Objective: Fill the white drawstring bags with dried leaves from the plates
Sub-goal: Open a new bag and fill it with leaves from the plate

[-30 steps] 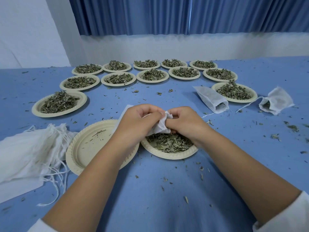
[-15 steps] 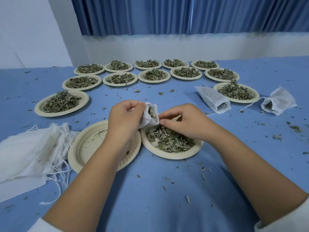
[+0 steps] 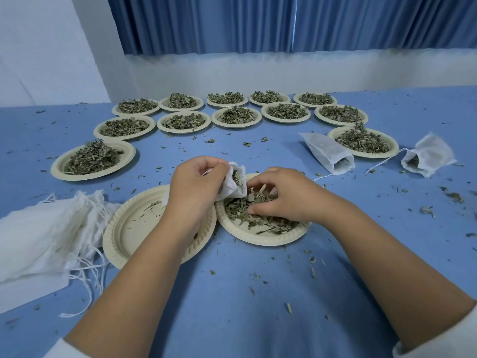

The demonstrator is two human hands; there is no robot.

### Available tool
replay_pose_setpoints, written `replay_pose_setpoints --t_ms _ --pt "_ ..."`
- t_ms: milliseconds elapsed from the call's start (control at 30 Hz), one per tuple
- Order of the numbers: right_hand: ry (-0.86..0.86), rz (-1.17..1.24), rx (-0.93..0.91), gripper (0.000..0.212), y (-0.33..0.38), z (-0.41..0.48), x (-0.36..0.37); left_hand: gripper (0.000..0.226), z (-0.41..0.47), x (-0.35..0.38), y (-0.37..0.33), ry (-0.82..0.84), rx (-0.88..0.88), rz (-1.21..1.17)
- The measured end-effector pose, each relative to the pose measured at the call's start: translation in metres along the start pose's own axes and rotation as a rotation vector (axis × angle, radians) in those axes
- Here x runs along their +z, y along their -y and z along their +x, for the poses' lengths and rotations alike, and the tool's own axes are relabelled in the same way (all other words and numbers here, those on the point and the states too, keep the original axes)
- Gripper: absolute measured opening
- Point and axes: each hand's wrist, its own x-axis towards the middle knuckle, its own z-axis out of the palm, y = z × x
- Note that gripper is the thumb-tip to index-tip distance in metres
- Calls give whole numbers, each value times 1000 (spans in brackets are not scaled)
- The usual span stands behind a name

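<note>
1. The left hand (image 3: 196,184) grips the white bag (image 3: 233,187) by its bunched cloth. The bag's mouth is tilted open toward the right, above the rim of the near plate (image 3: 258,240). Some leaves already show inside.
2. The right hand (image 3: 286,195) curls its fingers down into the dried leaves (image 3: 260,219) on the near plate and closes on a pinch.
3. Handling, bag: it is thin, soft and light, and probably collapses when released. Hold it at the hem beside the drawstring so the mouth stays open.
4. Handling, leaves: they are light, loose and likely brittle. Take small pinches with gentle pressure, because crumbs scatter easily.
5. Edges: the near plate sits just beside the nearly bare plate (image 3: 134,228). Keep the bag's mouth over the near plate so that spills fall back onto it.
6. Room: the spare bags (image 3: 44,233) lie at the left, with loose strings near the bare plate. Two filled bags (image 3: 327,153) lie well apart at the right. The widest open stretch of table (image 3: 232,306) lies toward the person.
</note>
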Motion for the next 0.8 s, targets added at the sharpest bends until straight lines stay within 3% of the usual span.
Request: replay_pose_setpoints --t_ms 200,367,533,667,800 --pt "73 -61 66 64 -4 -3 -4 17 0 -1 1 4 13 5" --pt "35 -66 39 42 -3 -1 1 17 0 0 0 2 9 -2" --pt "10 -42 50 38 -3 0 1 18 0 -1 1 -3 12 6" --pt "-75 119 94 27 -5 0 -8 18 1 -2 0 -12 6 -6" --pt "-119 470 81 29 -6 -4 -19 17 1 -2 -1 -22 8 -8"
